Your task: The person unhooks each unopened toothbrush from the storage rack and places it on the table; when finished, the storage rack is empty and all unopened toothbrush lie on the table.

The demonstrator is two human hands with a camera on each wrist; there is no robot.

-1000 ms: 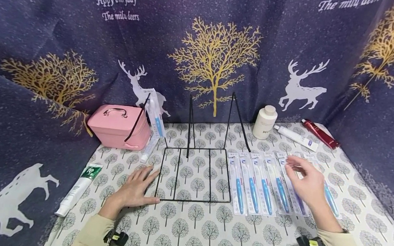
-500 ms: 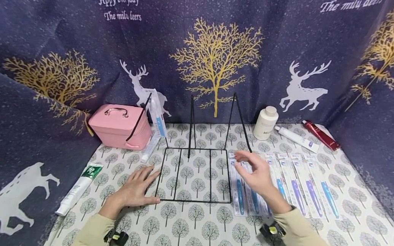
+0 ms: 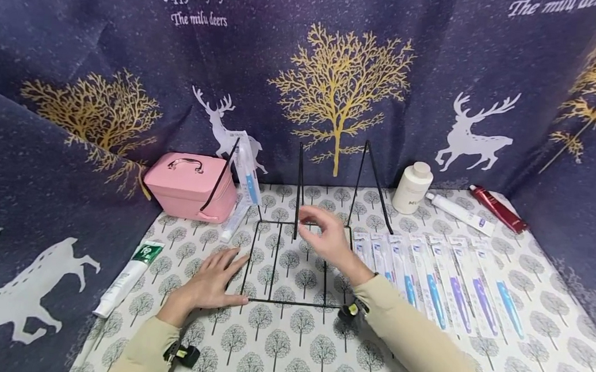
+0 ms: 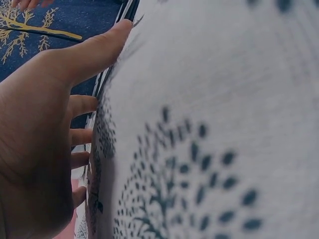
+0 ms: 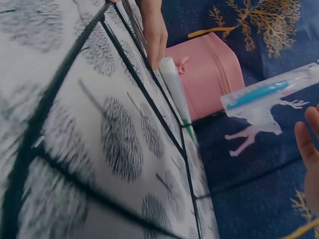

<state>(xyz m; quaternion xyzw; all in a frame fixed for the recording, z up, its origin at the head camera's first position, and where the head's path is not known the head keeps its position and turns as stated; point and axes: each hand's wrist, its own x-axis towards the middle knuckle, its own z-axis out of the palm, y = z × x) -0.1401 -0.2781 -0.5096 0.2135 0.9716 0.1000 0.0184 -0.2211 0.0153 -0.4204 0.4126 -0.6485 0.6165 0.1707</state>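
Observation:
A black wire rack [image 3: 295, 304] with upright prongs stands on the tree-print cloth. My left hand [image 3: 213, 281] lies with spread fingers on the cloth at its left side, thumb at the front left corner. Over the rack, my right hand [image 3: 327, 243] is beside the middle prong [image 3: 299, 192], thumb and fingers curved apart with nothing between them. On the left prong hangs a packaged toothbrush [image 3: 249, 171]; it also shows in the right wrist view, left of my right fingertips [image 5: 304, 137]. Several packaged toothbrushes [image 3: 459, 289] lie in a row right of the rack, partly hidden by my right sleeve.
Behind left is a pink case [image 3: 191, 187], with a toothpaste tube [image 3: 234, 223] beside it. A green-and-white tube [image 3: 127, 281] lies far left. At the back right are a white bottle [image 3: 412, 189], a white tube [image 3: 459, 213] and a red tube [image 3: 498, 210].
My right hand has moved left from above the toothbrush row to the middle prong of the rack. My left hand has stayed at the rack's side. The head view has shifted slightly.

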